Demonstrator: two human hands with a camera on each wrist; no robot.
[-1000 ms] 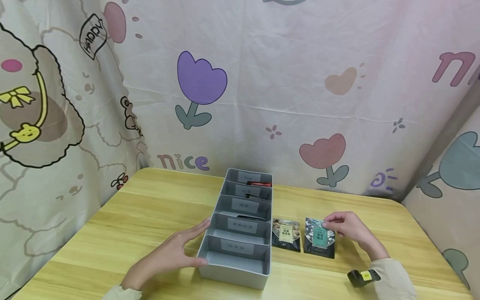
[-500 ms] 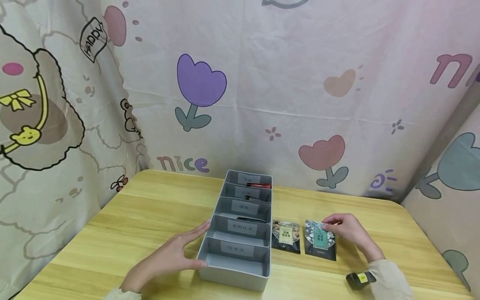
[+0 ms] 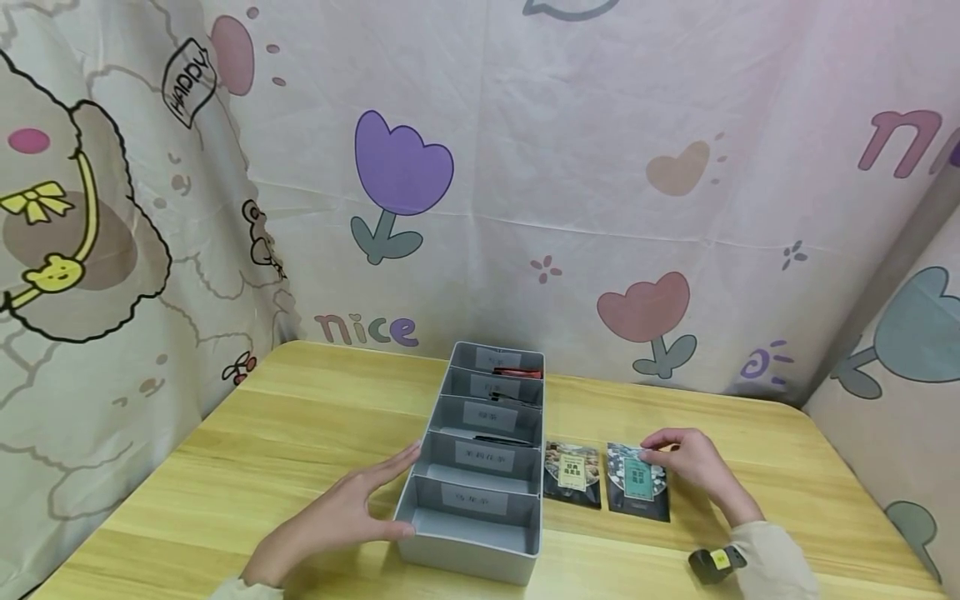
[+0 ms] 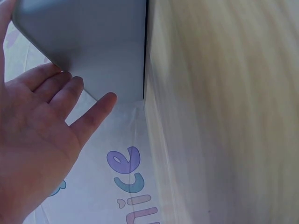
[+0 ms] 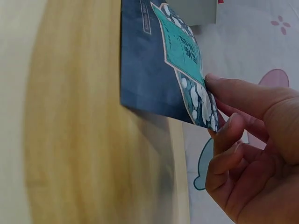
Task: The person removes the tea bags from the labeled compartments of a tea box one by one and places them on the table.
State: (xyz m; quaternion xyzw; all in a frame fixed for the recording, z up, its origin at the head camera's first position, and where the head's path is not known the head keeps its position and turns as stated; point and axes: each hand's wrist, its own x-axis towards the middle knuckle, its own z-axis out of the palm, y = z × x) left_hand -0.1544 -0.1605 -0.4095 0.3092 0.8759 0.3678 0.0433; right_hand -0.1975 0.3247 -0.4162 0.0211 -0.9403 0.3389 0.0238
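A grey divided box (image 3: 468, 558) stands on the table, its compartments labelled. My left hand (image 3: 341, 512) rests along its left side, thumb near the front corner; in the left wrist view the hand's fingers (image 4: 96, 116) are extended at the box wall. To the right of the box, my right hand (image 3: 693, 462) pinches the top right corner of a tea packet with a teal label (image 3: 637, 483). The right wrist view shows the thumb on the printed face of this packet (image 5: 149, 70) and fingers beneath, its held edge raised. A second tea packet, cream-labelled (image 3: 572, 473), lies between it and the box.
In the box's far compartments are a red packet (image 3: 517, 373) and dark packets (image 3: 504, 440). A black device with a yellow sticker (image 3: 716, 564) is at the right sleeve. Behind the wooden table (image 3: 337, 400) hangs a printed curtain (image 3: 510, 167).
My right hand has shifted slightly left, with the teal-labelled tea packet still pinched at its corner. The left hand stays at the box, and the view has tipped a little.
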